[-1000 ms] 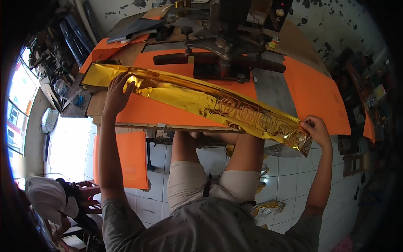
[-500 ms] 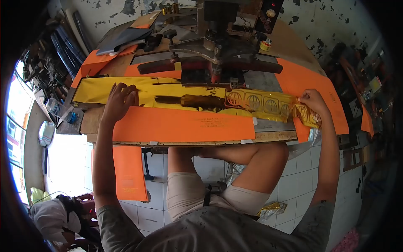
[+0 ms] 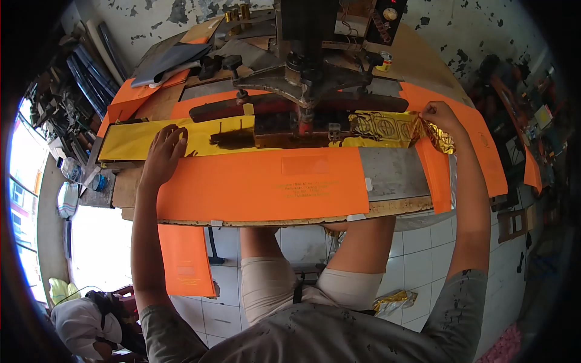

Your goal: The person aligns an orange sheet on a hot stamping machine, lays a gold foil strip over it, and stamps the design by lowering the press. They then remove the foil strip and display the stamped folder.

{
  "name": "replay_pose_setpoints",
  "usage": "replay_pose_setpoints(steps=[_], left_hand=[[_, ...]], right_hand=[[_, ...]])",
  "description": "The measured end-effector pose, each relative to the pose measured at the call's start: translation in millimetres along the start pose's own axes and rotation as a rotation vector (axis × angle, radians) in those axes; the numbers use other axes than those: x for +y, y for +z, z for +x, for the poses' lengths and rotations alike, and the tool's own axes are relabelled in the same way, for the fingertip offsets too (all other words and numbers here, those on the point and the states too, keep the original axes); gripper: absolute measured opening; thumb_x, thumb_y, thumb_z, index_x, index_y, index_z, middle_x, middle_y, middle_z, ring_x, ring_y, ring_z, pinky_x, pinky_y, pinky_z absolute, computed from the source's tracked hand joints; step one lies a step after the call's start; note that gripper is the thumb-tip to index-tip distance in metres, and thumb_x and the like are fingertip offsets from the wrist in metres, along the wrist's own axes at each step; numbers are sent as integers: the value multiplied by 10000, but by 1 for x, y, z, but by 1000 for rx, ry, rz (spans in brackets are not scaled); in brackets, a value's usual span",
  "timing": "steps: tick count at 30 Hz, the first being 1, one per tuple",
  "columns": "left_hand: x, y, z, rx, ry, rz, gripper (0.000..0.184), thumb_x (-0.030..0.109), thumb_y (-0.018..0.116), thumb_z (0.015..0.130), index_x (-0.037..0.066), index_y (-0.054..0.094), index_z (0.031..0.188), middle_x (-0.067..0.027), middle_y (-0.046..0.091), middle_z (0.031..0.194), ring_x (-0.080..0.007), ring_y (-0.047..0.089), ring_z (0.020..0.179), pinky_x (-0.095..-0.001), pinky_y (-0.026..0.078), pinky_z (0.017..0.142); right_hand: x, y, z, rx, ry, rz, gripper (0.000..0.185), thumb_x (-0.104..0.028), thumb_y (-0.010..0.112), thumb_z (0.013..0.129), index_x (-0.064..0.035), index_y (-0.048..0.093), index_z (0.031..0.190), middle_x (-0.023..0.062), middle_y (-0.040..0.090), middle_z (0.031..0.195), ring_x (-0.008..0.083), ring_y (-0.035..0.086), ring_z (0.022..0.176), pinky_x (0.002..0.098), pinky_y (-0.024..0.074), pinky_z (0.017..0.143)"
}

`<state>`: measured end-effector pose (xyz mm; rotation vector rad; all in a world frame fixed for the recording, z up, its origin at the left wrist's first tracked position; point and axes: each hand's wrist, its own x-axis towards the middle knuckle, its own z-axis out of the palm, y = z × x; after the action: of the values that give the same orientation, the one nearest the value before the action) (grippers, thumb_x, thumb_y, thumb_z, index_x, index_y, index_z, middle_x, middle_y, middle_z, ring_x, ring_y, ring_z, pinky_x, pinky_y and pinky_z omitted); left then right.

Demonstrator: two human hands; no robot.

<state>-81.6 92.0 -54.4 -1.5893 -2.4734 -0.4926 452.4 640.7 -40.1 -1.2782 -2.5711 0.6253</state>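
A long strip of gold foil (image 3: 130,140) runs across the bench, passing beneath the head of a stamping press (image 3: 304,85). My left hand (image 3: 166,152) is on the foil's left part, fingers bent over it and the foil creased beside them. At the other end, my right hand (image 3: 443,118) pinches the crumpled foil, whose tail hangs below the fingers. Stamped-out globe outlines show in the foil's right part. In front of the press lies an orange sheet (image 3: 260,190) with small printed lines, partly over a grey metal plate (image 3: 396,172).
More orange sheets (image 3: 478,145) lie at the right, and another (image 3: 184,260) hangs below the front edge. Dark sheeting (image 3: 172,63) and small gold rolls (image 3: 244,12) sit behind. A yellow tin (image 3: 385,60) stands near the press. Another person (image 3: 91,323) is at lower left.
The press head has come down over the foil's middle. The foil now lies straighter and farther back at the right; my right hand has risen slightly, and more of the orange sheet shows.
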Motion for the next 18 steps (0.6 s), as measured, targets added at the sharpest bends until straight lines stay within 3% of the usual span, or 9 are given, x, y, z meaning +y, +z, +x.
replay_pose_setpoints(steps=[18], left_hand=[[-14,3,1,-21,-31,-78,471,345,438,1098,-13,614,1348,-250,551,1441,-430,520,1342,-467,405,1129]], right_hand=[[1,4,11,1,2,56,233,-220,808,894,-16,695,881,2,635,754,95,580,705,280,470,665]])
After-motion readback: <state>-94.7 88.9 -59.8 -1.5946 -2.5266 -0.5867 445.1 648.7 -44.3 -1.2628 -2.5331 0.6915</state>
